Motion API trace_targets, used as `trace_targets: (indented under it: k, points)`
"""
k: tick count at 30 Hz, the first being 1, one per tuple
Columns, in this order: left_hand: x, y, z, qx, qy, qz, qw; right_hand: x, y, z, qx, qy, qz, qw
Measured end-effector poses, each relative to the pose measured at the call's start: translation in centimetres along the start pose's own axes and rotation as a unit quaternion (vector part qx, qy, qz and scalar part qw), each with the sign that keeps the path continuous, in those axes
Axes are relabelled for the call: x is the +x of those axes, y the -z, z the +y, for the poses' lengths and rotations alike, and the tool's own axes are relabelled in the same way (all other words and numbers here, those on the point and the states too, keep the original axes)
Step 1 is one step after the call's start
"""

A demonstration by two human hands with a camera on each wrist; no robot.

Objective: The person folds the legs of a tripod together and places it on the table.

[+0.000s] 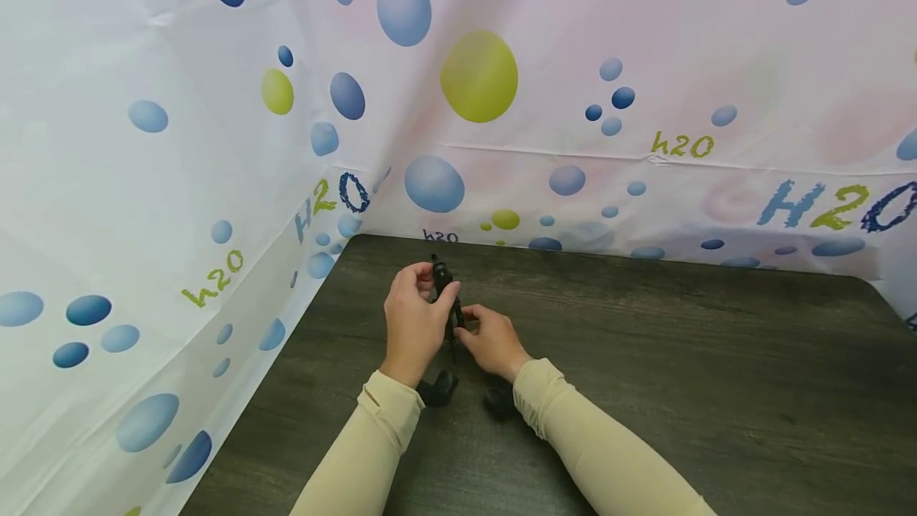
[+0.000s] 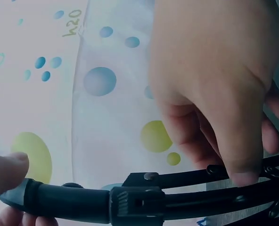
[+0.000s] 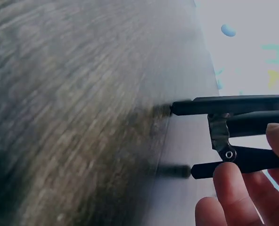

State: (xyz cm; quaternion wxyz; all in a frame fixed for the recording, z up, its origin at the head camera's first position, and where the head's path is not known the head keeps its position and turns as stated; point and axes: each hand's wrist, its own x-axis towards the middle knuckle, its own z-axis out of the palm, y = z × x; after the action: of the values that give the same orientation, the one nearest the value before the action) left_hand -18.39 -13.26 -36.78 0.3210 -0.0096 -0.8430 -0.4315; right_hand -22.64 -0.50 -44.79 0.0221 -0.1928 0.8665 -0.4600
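Over the dark table, both hands hold a small black tripod (image 1: 442, 275) by its two ends. My left hand (image 1: 419, 325) grips the upper column, with thumb and fingers on either side of it. Lower down, my right hand (image 1: 496, 341) pinches the legs. In the left wrist view, a collar (image 2: 137, 205) joins the column to the legs, and the right thumb presses on one leg. The right wrist view has two slightly spread legs (image 3: 243, 104) with a metal hinged brace (image 3: 219, 134) between them; the right fingers (image 3: 231, 188) are at the lower leg.
A black angled piece (image 1: 440, 388) lies on the table (image 1: 645, 365) beside the left wrist. Another dark rounded piece (image 1: 498, 402) lies under the right wrist, partly hidden by the sleeve. White sheets (image 1: 544, 126) with printed bubbles stand behind and to the left.
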Motion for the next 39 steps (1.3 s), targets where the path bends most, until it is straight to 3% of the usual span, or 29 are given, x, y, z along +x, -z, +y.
trace_targets:
  k: [16, 39]
  points:
    - [0.14, -0.01, -0.33, 0.001, -0.014, 0.01, 0.9999, 0.44, -0.5, 0.04, -0.065, 0.034, 0.041, 0.996]
    - [-0.09, 0.36, -0.49, -0.006, -0.013, 0.031, 0.9994, -0.2, -0.01, -0.66, -0.092, 0.047, 0.015, 0.995]
